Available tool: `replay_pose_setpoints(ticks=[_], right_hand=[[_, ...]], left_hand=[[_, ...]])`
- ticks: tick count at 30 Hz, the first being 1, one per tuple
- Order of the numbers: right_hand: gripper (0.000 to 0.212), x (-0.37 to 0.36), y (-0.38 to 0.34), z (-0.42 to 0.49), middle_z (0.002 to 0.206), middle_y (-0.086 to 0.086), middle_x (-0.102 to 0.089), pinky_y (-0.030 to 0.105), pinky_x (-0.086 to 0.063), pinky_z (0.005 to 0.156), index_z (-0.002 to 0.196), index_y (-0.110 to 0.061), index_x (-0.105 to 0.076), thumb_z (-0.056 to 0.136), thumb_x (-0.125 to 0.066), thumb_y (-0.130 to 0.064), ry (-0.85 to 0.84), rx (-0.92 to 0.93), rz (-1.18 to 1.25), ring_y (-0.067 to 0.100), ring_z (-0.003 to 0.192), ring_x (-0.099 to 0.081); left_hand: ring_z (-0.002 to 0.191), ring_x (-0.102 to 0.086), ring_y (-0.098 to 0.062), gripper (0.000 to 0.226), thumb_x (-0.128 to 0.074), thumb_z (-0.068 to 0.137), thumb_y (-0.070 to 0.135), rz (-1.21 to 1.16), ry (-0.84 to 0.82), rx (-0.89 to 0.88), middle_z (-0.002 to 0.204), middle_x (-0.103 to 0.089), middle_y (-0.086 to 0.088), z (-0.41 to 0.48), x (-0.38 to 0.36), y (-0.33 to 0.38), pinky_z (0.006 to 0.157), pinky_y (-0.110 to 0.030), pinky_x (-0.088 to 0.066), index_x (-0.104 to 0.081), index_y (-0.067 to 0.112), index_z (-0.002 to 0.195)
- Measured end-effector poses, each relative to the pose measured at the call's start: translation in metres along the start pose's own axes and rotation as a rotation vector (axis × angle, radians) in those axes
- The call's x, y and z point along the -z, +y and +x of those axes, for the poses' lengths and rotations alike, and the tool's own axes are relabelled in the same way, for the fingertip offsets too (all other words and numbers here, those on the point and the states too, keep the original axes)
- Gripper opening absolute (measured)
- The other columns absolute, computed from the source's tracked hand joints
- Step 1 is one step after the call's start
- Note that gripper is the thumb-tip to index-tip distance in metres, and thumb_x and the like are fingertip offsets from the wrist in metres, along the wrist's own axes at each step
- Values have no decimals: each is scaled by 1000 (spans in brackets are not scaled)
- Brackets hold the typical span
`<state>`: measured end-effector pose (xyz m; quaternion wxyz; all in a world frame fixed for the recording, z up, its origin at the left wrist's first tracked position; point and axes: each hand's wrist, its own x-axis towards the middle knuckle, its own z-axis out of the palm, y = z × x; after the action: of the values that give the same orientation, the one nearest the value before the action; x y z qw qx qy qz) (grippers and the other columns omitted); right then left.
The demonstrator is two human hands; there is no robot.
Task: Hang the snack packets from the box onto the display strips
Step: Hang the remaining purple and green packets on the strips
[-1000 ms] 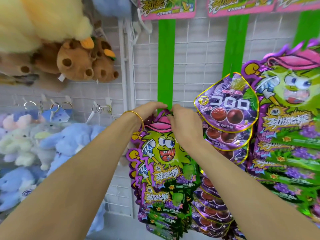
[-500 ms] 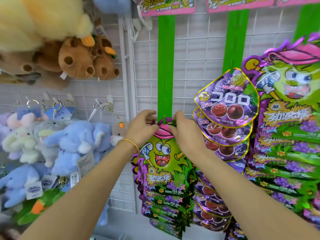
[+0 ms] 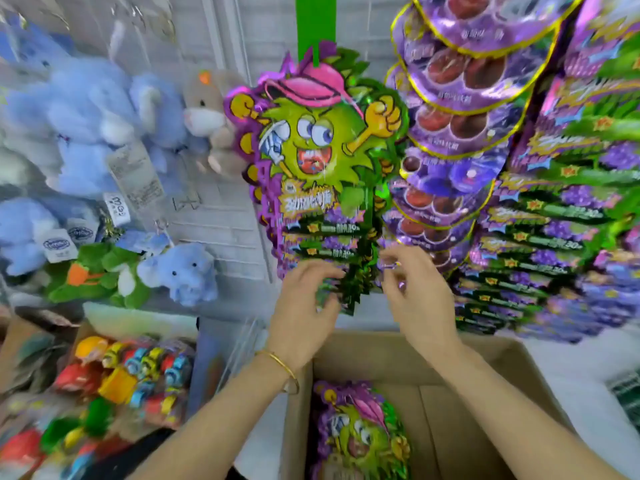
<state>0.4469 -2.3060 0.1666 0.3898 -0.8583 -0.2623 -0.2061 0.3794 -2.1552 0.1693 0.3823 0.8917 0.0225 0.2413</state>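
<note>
Nearest the cam: open cardboard box (image 3: 460, 362) at bottom centre, snack packets (image 3: 360, 434) lying inside its left part, green monster face with pink cap facing up. Both forearms reach up over the box. Left hand (image 3: 304, 320), gold bangle (image 3: 280, 365) on the wrist, fingers loosely spread and curled, nothing gripped; fingertips right at the bottom edges of the hung packs. Right hand (image 3: 419, 299) same story: fingers parted, half open, empty, just beside the lower right of that stack. Image blurry here, so can't tell if fingertips actually touch the foil.

Left of the box, a carton of small bright toys (image 3: 135, 368).

Further back: hung stack of monster packets (image 3: 318, 157) on the green display strip (image 3: 316, 26), top pack clipped at its pink cap, others overlapping below. To the right, purple round-topped gummy packs (image 3: 460, 109), then another column of green/purple packs (image 3: 571, 209). Far left on the wire grid wall (image 3: 221, 216): blue plush toys (image 3: 86, 123), a grey one (image 3: 207, 112), green one lower down.
</note>
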Motion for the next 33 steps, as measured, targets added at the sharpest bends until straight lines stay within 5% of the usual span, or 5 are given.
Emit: replay_pose_setpoints(ticks=[10, 16, 24, 28, 33], right_hand=[[62, -120, 132, -181, 130, 12, -54, 30, -40, 93, 133, -9, -42, 84, -64, -41, -926, -824, -102, 27, 121, -50], [91, -138, 160, -214, 137, 18, -41, 40, -34, 107, 137, -10, -29, 70, -72, -54, -834, -1167, -179, 34, 129, -38], [39, -127, 162, -199, 105, 14, -64, 31, -48, 79, 107, -1, -60, 78, -72, -24, -602, -1229, -118, 27, 97, -62], [19, -112, 160, -188, 56, -7, -65, 20, -47, 54, 96, 1, -67, 77, -69, 2, -442, -1187, 353, -3, 45, -55], [19, -63, 138, -139, 70, 2, -67, 26, -50, 64, 98, 2, -66, 79, -67, 1, -503, -962, 544, 9, 60, -61]], left_hand=[[102, -56, -20, 19, -57, 84, 2, 11, -321, 217, 105, -51, -1, -7, -15, -31, 77, -9, -42, -63, 6, 101], [94, -56, -11, 21, -55, 85, 8, 20, -330, 272, 109, -45, 8, -7, -16, -37, 69, 1, -35, -63, 17, 102], [94, -55, -8, 21, -52, 87, 9, 26, -351, 287, 102, -46, 15, -2, -22, -41, 63, 5, -33, -63, 18, 103], [96, -55, -11, 21, -52, 87, 10, 24, -398, 275, 107, -49, 8, 2, -31, -39, 63, -1, -36, -62, 15, 105], [106, -55, -19, 34, -58, 86, 12, 83, -550, 280, 127, -51, -5, 6, -45, -41, 82, -19, -39, -54, 12, 120]])
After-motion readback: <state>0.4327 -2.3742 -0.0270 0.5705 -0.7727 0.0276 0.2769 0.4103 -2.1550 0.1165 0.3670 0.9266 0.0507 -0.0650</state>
